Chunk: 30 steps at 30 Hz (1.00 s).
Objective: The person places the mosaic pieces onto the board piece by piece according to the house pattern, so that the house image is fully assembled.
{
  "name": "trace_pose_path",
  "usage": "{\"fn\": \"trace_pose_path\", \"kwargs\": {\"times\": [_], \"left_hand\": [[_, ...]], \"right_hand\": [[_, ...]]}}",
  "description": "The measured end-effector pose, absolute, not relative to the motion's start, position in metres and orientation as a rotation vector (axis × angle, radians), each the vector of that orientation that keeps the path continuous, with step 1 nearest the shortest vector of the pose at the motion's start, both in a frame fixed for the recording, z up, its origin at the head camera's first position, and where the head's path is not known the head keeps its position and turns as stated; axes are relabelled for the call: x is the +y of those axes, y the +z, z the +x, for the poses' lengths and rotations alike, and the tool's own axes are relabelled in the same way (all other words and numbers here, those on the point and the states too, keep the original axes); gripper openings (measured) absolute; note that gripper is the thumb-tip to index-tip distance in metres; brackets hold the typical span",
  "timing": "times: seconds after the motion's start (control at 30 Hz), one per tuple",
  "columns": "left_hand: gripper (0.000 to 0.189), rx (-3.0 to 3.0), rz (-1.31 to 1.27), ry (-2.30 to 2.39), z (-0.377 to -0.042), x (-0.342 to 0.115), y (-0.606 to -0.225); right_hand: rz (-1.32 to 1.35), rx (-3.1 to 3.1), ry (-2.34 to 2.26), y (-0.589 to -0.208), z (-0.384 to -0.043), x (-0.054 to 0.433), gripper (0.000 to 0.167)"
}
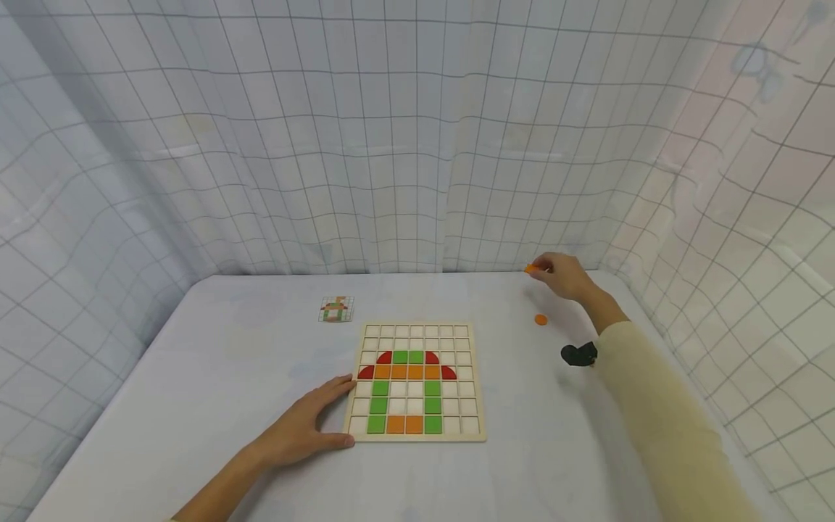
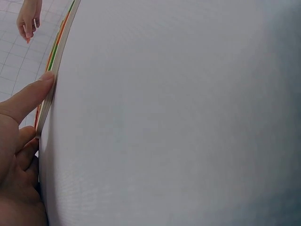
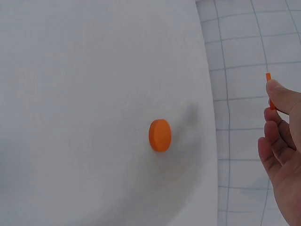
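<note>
A wooden grid board (image 1: 417, 438) lies on the white table with red, green and orange pieces set in its cells. My left hand (image 1: 303, 428) rests at the board's left edge, thumb near the lower corner and fingers spread higher up; in the left wrist view the thumb (image 2: 30, 98) touches the board's side. Off the table surface at the back right, my right hand (image 1: 562, 277) pinches a thin orange piece (image 3: 268, 76) between thumb and fingers; its full outline is hidden. Below that hand, a round orange disc (image 1: 541, 319) lies on the table.
A small pattern card (image 1: 335, 309) with a similar coloured figure lies behind the board's left corner. White gridded curtains (image 1: 417, 145) stand around the back and sides of the table. A black device (image 1: 579, 354) sits by the right sleeve.
</note>
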<state>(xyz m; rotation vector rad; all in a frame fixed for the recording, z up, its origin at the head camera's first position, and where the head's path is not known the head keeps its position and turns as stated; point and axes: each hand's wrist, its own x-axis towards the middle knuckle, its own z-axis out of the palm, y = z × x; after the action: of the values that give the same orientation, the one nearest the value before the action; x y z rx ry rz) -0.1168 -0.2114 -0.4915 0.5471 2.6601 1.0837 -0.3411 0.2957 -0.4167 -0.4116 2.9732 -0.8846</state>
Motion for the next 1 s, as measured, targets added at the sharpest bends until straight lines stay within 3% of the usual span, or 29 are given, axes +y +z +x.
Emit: {"fn": "trace_pose_path", "kwargs": {"times": [0.53,1.0], "left_hand": [[0.092,2.657,0.545,1.076,-0.117,-0.211,-0.491],[0.093,2.654,0.548,1.084,-0.118,-0.213,-0.493]], "right_hand": [[-0.799,2.896,-0.799,-0.375,-0.326,0.229,0.029],[-1.032,2.806,-0.77,-0.379,-0.307,0.186,0.027]]}}
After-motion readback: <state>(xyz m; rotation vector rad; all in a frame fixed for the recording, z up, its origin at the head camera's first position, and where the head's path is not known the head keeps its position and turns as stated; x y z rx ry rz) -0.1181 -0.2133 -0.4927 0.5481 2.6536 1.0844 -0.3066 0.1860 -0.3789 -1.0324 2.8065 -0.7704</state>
